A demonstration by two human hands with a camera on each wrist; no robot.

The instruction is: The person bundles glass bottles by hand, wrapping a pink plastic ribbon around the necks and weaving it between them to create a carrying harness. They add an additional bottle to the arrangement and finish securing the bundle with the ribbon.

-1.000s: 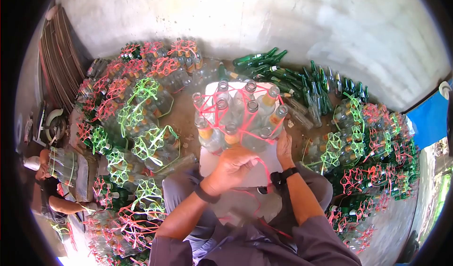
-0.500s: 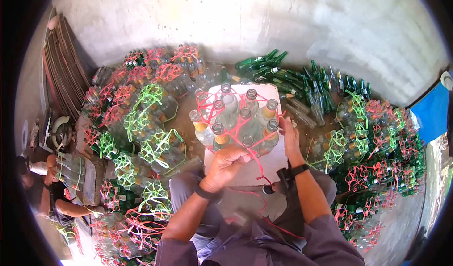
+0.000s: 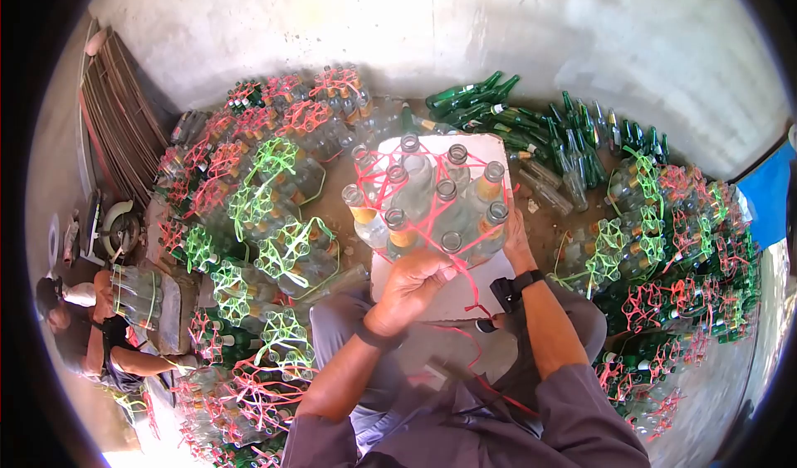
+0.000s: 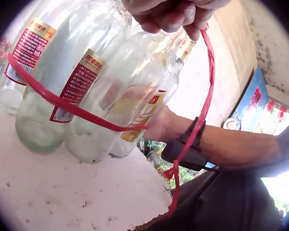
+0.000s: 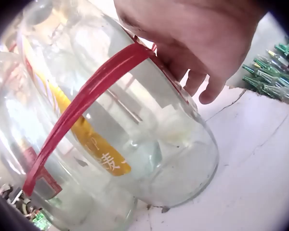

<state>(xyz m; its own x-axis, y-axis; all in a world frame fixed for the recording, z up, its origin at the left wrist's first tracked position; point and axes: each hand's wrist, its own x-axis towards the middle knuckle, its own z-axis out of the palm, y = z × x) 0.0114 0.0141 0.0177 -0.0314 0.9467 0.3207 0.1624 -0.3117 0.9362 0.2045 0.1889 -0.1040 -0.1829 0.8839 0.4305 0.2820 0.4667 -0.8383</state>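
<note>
Clear glass bottles with yellow and red labels stand bunched on a white board. Red plastic strap criss-crosses their necks, and a band of it circles their bodies. At the near side, my left hand pinches the strap between thumb and fingers, and a knotted tail hangs below. My right hand rests along the bunch's right side. In the right wrist view its fingers hang loosely beside a bottle, close to the band; its thumb is hidden.
Strapped bottle bundles crowd the left floor, and more fill the right. Loose green bottles lie by the back wall. At far left another person handles a bottle bundle.
My left hand has moved closer to the near bottles, where the strap strands meet. My right hand has slid a little farther up the bunch's right side. The head view has shifted.
</note>
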